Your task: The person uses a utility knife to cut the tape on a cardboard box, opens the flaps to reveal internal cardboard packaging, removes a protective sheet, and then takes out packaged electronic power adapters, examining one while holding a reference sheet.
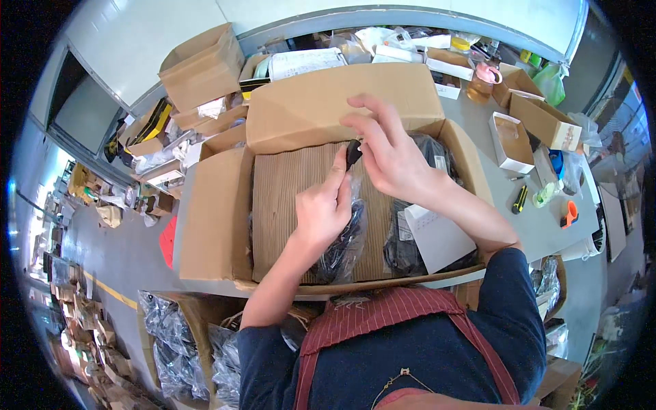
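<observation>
Over the open cardboard box (pixel 342 102), both of my hands meet at a small black piece (pixel 353 154), perhaps a plug; its exact kind is too small to tell. My left hand (pixel 324 210) grips it from below, thumb pointing up along it. At its upper end, my right hand (pixel 396 160) pinches with the lower fingers while the others are raised and bent. Beneath my left hand lies a clear plastic bag with black cable-like contents (pixel 342 246). It rests on a brown corrugated sheet (pixel 294 171) inside the box.
More bagged black items (pixel 403 242) fill the box's right side, under a white paper (pixel 437 239). On the grey table to the right are a utility knife (pixel 520 199), an orange tape holder (pixel 569 214), a small open box (pixel 511 142) and a pink-lidded jug (pixel 482 83).
</observation>
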Demonstrator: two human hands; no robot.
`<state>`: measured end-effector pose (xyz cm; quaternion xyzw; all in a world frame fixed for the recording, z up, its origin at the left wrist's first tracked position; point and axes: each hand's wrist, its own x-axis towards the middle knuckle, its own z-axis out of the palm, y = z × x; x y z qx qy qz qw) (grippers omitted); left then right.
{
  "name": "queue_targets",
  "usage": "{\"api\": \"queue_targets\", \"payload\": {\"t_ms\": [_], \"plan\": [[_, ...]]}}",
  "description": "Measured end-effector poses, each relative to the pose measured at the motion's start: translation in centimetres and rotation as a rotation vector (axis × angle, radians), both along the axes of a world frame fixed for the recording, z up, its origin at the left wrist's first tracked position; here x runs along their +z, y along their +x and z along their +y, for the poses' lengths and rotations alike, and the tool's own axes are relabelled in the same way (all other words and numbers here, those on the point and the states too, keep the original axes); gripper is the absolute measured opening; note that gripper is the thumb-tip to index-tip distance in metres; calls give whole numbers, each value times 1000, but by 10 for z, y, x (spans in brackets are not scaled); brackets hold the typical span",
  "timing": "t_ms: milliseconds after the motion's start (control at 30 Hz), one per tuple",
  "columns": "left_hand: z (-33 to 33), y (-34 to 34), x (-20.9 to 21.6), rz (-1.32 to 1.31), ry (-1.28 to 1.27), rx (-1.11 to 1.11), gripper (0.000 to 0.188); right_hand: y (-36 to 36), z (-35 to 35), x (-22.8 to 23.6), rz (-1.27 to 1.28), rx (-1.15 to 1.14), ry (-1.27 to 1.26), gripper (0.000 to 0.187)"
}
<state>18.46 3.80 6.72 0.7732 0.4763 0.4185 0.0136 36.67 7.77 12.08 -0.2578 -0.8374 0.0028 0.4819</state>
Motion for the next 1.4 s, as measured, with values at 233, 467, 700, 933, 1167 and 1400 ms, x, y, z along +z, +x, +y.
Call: {"api": "queue_targets", "payload": {"t_ms": [233, 467, 700, 933, 1167, 1400], "plan": [[-2, -1, -4, -95, -14, -54, 45, -5, -6, -5, -102, -19, -3, 56], [-1, -2, -11, -187, -76, -131, 43, -16, -6, -18, -251, -115, 251, 54], [1, -6, -17, -375, -159, -171, 39, -4, 4, -13, -163, -188, -22, 59], [-7, -8, -9, -517, -328, -236, 38, 28, 39, -3, 81, 28, -595, 54], [-4, -8, -17, -603, -300, -326, 38, 22, 31, -9, 90, 525, -943, 31], [-12, -19, -10, -619, -288, -350, 39, 30, 25, 3, 236, 519, -1094, 19]]}}
